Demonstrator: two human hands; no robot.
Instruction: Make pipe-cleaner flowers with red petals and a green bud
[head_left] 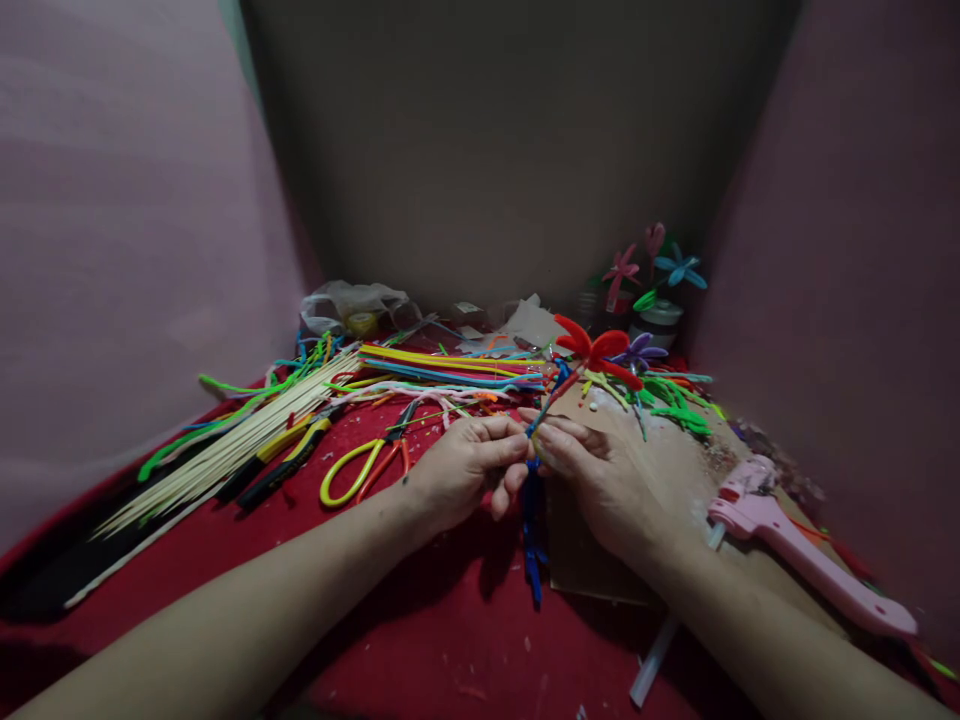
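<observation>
My left hand (pixel 487 460) and right hand (pixel 589 455) both pinch the stem (pixel 556 396) of a red flower (pixel 592 350), whose petals stand above my right hand. A blue strip (pixel 533 530) hangs below my fingers. Yellow-and-red-handled cutters (pixel 373 466) lie left of my left hand; a pink glue gun (pixel 799 540) lies right of my right.
</observation>
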